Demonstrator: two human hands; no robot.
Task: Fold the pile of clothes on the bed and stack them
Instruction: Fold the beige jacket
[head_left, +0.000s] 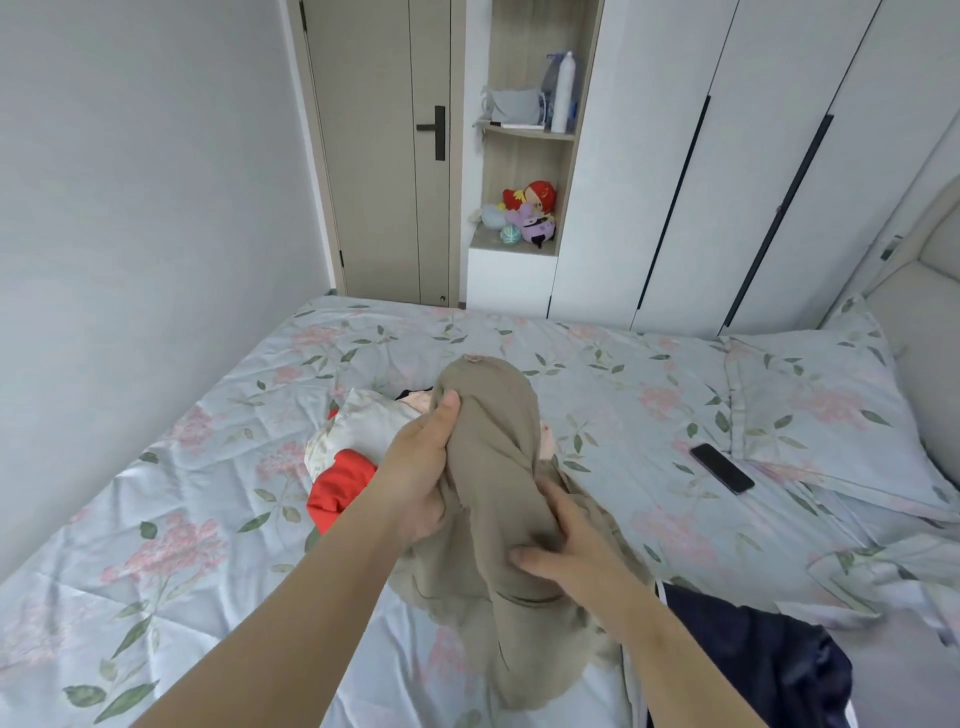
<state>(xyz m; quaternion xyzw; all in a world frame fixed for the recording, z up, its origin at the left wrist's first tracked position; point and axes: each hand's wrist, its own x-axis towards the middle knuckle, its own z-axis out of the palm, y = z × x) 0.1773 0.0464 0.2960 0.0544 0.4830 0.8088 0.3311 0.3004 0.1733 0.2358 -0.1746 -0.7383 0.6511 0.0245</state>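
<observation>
Bed (182, 519) with a floral sheet carries everything. Khaki garment (493, 452) is bunched and held up off the sheet mid-frame, with its lower end trailing onto the bed near me. Navy garment (753, 660) lies crumpled at my right, just beside the khaki's tail. Pile (348, 467) of red and floral pieces sits behind the khaki, left of centre, unfolded.

Left grip (421, 478) clamps the upper bunch, thumb on top. Right grip (566, 540) curls into the fabric lower down. Both are holding the khaki.

No folded stack is visible, so I judge we're early.

Risks:
- The garment is wadded, so edges are hard to find and the fold could go crooked.
- The trailing end could snag the navy piece.

Phone (722, 467) is well apart, so low risk.
</observation>
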